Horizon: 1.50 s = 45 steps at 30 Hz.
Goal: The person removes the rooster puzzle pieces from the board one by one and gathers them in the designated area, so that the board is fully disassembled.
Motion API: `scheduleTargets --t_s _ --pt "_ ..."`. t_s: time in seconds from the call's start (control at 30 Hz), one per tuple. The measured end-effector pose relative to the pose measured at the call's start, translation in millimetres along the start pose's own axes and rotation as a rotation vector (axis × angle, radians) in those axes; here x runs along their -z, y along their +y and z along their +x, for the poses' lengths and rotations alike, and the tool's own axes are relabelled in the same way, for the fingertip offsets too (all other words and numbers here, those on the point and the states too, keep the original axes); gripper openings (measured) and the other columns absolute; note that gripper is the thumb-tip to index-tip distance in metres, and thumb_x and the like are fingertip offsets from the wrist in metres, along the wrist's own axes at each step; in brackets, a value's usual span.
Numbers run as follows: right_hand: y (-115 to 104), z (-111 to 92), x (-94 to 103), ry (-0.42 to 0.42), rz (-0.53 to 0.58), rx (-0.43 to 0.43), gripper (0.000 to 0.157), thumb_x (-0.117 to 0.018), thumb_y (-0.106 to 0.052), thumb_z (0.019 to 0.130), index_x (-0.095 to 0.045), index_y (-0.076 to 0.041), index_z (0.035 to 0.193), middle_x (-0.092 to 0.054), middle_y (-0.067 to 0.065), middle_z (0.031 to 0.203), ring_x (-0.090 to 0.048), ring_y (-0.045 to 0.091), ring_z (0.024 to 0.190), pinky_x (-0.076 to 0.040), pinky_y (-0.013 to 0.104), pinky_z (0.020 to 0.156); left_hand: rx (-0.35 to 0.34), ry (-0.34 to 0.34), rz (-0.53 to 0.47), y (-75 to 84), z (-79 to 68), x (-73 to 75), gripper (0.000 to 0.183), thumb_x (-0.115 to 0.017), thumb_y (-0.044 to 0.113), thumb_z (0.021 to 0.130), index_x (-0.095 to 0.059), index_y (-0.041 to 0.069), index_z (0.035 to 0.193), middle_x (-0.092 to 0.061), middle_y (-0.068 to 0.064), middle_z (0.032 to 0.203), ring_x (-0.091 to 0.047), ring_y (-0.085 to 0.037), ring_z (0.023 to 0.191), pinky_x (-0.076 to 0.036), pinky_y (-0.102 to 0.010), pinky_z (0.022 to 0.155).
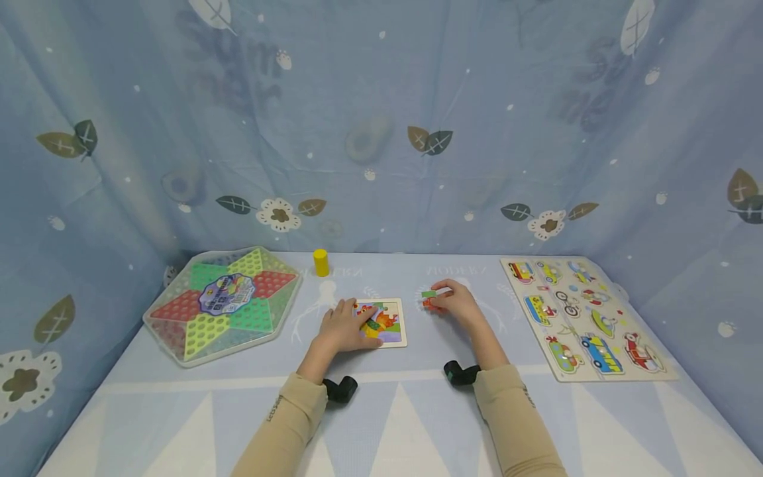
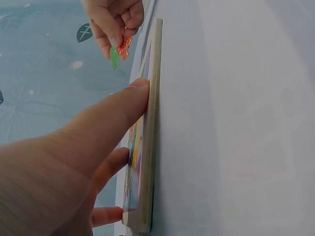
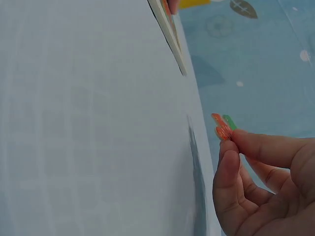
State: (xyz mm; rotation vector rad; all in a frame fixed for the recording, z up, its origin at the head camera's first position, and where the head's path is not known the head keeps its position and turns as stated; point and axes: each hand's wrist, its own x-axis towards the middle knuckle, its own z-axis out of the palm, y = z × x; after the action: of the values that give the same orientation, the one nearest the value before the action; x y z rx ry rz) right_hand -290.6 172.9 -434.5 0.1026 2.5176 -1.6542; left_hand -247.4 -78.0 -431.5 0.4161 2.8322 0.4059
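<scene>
A small picture puzzle board (image 1: pixel 391 324) with a pale wooden frame lies flat on the table, showing an orange and yellow cartoon figure. My left hand (image 1: pixel 346 329) rests over its left part with spread fingers, hiding some of the picture. In the left wrist view the thumb (image 2: pixel 110 115) lies extended against the frame's near side. To the right of the board, my right hand (image 1: pixel 457 305) pinches a small green and orange puzzle piece (image 1: pixel 428 299) between thumb and fingertips. The right wrist view shows the piece (image 3: pixel 224 129) held up, apart from the board.
A hexagonal Chinese checkers board (image 1: pixel 226 305) lies at the left. Behind the puzzle stands a yellow cylinder (image 1: pixel 320 263). At the right lies a wooden vehicle peg puzzle (image 1: pixel 587 318). A patterned blue curtain (image 1: pixel 381 132) closes off the back and sides.
</scene>
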Motion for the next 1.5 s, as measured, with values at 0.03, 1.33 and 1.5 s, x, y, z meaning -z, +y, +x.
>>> scheduleTargets --t_s 0.03,1.33,1.5 --pt "0.6 -0.3 2.1 0.006 0.001 -0.007 0.031 -0.063 -0.004 0.084 -0.056 0.002 0.113 -0.061 0.009 0.081 -0.058 0.013 0.063 -0.047 0.025 0.06 0.0 0.0 -0.001 -0.2 0.1 0.0 0.075 -0.063 0.056 0.078 -0.038 0.026 0.142 -0.022 -0.02 0.148 -0.018 -0.042 0.136 -0.016 -0.057 0.107" --pt "35.7 -4.4 70.6 0.25 -0.053 -0.153 0.035 -0.056 -0.004 0.087 -0.049 0.005 0.12 -0.059 0.018 0.096 -0.056 0.004 0.058 -0.047 0.017 0.055 -0.014 0.005 0.008 -2.1 1.6 -0.5 0.074 -0.062 0.056 0.079 -0.038 0.026 0.142 -0.022 -0.02 0.148 -0.017 -0.042 0.136 -0.016 -0.057 0.107" --pt "38.3 -5.4 74.5 0.263 -0.063 -0.146 0.035 -0.057 -0.004 0.087 -0.049 0.006 0.119 -0.06 0.017 0.094 -0.056 0.004 0.06 -0.046 0.016 0.056 -0.02 0.009 0.013 -2.1 1.4 -0.9 0.074 -0.062 0.056 0.079 -0.038 0.026 0.142 -0.022 -0.02 0.148 -0.018 -0.042 0.136 -0.017 -0.057 0.107"
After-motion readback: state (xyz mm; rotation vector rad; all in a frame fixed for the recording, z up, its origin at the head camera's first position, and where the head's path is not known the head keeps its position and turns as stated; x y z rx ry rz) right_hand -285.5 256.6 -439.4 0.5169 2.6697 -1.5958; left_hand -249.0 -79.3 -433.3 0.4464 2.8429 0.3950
